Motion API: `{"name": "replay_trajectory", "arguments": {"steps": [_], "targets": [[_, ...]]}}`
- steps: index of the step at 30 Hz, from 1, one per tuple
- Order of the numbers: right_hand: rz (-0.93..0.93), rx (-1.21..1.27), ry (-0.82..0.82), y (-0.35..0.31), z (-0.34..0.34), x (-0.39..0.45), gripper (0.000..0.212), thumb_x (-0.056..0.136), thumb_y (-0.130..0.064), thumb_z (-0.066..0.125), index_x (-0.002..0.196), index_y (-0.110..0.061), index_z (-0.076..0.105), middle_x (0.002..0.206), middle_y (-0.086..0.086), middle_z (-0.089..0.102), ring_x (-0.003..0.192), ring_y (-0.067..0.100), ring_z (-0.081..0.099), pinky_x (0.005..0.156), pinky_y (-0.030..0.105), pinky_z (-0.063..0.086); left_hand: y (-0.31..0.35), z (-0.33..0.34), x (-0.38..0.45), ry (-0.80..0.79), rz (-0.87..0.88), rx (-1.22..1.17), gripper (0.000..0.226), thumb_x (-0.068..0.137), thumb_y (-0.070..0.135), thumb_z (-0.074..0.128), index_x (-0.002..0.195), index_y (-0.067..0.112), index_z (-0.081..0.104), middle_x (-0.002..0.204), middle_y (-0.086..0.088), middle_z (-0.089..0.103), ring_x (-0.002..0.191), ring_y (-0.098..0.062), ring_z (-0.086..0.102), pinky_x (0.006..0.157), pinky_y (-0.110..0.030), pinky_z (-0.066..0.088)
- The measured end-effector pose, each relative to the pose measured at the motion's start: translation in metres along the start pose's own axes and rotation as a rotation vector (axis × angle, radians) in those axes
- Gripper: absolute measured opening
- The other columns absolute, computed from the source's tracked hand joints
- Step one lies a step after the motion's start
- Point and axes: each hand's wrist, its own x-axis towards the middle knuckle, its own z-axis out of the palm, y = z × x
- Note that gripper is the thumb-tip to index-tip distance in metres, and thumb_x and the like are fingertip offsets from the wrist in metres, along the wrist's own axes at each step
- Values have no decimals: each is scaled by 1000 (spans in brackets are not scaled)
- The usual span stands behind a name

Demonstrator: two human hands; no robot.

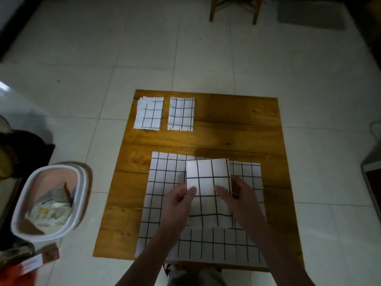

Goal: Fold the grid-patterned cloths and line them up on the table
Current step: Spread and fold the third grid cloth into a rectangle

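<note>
A folded white cloth with black grid lines (208,182) is held above the near half of the wooden table (237,124). My left hand (179,201) grips its left edge, thumb on top. My right hand (239,197) grips its right edge the same way. Beneath them a large unfolded grid cloth (162,195) lies flat over the near part of the table. Two folded grid cloths sit side by side at the far left corner: one (149,113) at the left and one (181,113) just right of it.
A white plastic bin (80,195) holding wrappers stands on the tiled floor left of the table. Wooden chair legs (212,9) stand at the far end. The table's far right part is bare wood.
</note>
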Motion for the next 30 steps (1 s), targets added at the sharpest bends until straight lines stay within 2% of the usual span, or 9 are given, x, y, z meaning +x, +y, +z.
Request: {"name": "replay_trajectory", "arguments": {"steps": [3, 6, 10, 14, 17, 21, 24, 27, 30], "targets": [[-75, -44, 98, -28, -8, -16, 27, 103, -34, 56, 86, -15, 59, 62, -10, 48, 57, 5, 45, 54, 18, 40, 42, 0, -19, 39, 60, -7, 38, 101, 12, 62, 68, 8, 45, 61, 1, 39, 58, -11, 37, 58, -22, 42], [-156, -158, 186, -57, -15, -36, 20, 105, -31, 54, 87, -25, 60, 64, -7, 51, 55, 4, 48, 52, 17, 41, 83, -5, -40, 36, 93, -21, 36, 100, 13, 65, 68, 10, 48, 59, 4, 40, 58, -8, 37, 57, -19, 41], [-202, -256, 266, -96, -25, -66, 19, 107, -29, 51, 89, -31, 58, 64, -5, 53, 53, 6, 51, 48, 19, 40, 129, -10, -69, -27, 143, -52, 33, 101, 20, 64, 68, 17, 59, 63, -3, 48, 63, -12, 45, 66, -28, 48], [-226, -218, 361, -132, -39, -102, 24, 108, -24, 50, 87, -35, 56, 61, -11, 53, 52, 3, 48, 49, 16, 36, 163, -10, -92, -91, 219, -1, 20, 102, 21, 62, 87, 15, 73, 79, -16, 65, 72, -20, 59, 72, -30, 53], [-215, -106, 409, -154, -49, -129, 29, 108, -24, 52, 80, -32, 55, 59, -19, 52, 54, 0, 44, 53, 17, 36, 182, -5, -104, -96, 255, 30, 17, 102, 22, 62, 92, 17, 75, 77, -7, 68, 69, -6, 59, 67, -19, 50], [-179, 48, 476, -166, -66, -163, 30, 105, -28, 60, 75, -31, 53, 58, -20, 46, 59, 1, 41, 60, 19, 35, 193, 9, -116, -143, 286, 97, 13, 103, 28, 61, 101, 27, 74, 80, 10, 71, 69, -5, 61, 66, -27, 50], [-190, 95, 539, -164, -79, -192, 32, 103, -25, 63, 73, -20, 52, 61, -14, 37, 59, 8, 34, 57, 21, 33, 201, 24, -130, -209, 329, 140, 14, 104, 25, 59, 96, 27, 72, 76, 13, 69, 64, -2, 58, 62, -22, 47], [-190, 100, 618, -160, -93, -219, 31, 104, -24, 62, 78, -8, 54, 64, -5, 37, 60, 12, 33, 55, 22, 32, 204, 40, -147, -290, 337, 154, 14, 104, 26, 60, 97, 24, 72, 73, 6, 68, 60, -9, 58, 56, -25, 48], [-159, 107, 690, -153, -112, -244, 30, 104, -27, 62, 81, -9, 57, 62, -7, 39, 59, 12, 35, 55, 24, 33, 210, 61, -165, -367, 331, 150, 14, 102, 25, 62, 95, 21, 73, 75, -1, 69, 60, -18, 59, 55, -28, 50]]}}
